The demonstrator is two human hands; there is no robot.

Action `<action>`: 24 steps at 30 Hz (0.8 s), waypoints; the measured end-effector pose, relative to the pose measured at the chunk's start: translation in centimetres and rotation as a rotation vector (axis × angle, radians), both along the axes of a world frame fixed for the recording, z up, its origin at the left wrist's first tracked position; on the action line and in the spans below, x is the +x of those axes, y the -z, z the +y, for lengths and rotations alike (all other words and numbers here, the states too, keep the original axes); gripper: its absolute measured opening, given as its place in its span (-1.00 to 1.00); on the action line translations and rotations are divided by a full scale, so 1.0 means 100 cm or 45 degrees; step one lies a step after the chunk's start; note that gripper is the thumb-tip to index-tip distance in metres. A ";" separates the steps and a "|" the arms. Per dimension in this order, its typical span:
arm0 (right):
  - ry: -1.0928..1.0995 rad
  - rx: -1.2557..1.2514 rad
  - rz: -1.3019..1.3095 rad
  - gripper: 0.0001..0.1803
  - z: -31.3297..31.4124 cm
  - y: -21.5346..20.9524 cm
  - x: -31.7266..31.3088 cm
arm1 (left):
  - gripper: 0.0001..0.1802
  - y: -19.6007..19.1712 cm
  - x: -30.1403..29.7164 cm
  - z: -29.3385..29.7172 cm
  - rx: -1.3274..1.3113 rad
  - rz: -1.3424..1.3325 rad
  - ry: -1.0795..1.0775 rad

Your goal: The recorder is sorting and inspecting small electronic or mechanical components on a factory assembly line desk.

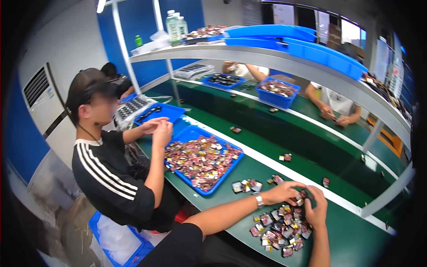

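Note:
My left hand [284,194], with a metal-banded watch on its wrist, pinches a small dark-and-reddish electronic part [301,198]. From the right, my right hand [316,208] curls around the same part, thumb and forefinger at its edge. The fingers partly cover the part, so its exact kind is hard to make out. Just below my hands lies a loose pile of similar small parts [282,229], reddish, black and silver with yellow bits. A few more parts [247,185] sit beside my left forearm on the green bench.
A blue tray [206,193] heaped with such parts stands to the left, near a co-worker [104,147] in a black striped shirt. Ahead, a dark green conveyor [262,144] carries scattered parts. An overhead shelf [249,52] holds blue bins; its post [391,191] stands at the right.

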State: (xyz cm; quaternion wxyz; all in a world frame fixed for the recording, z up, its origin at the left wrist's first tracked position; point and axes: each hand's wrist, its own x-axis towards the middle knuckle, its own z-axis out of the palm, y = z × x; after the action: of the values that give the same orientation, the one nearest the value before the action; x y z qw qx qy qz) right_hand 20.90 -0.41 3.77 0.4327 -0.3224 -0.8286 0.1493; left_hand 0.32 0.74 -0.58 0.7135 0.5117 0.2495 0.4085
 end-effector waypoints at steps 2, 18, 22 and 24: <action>0.162 -0.121 0.071 -0.66 -0.007 -0.001 -0.012 | -0.49 -0.001 0.005 -0.001 -0.027 -0.071 -0.020; 0.276 0.260 -0.085 -0.75 0.001 0.002 -0.025 | -0.58 -0.017 0.000 -0.007 -0.031 -0.028 -0.158; 0.264 0.341 -0.177 -0.78 -0.001 0.008 -0.021 | -0.58 -0.010 0.002 -0.009 -0.004 -0.001 -0.170; 0.261 0.371 -0.215 -0.78 -0.001 0.012 -0.018 | -0.57 -0.010 0.002 -0.010 0.000 -0.017 -0.181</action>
State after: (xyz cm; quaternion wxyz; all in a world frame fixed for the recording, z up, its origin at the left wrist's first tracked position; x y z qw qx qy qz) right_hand 19.05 -0.52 2.60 0.4167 -0.3504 -0.8376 -0.0446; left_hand 0.54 -0.24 0.44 0.6844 0.4900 0.2804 0.4614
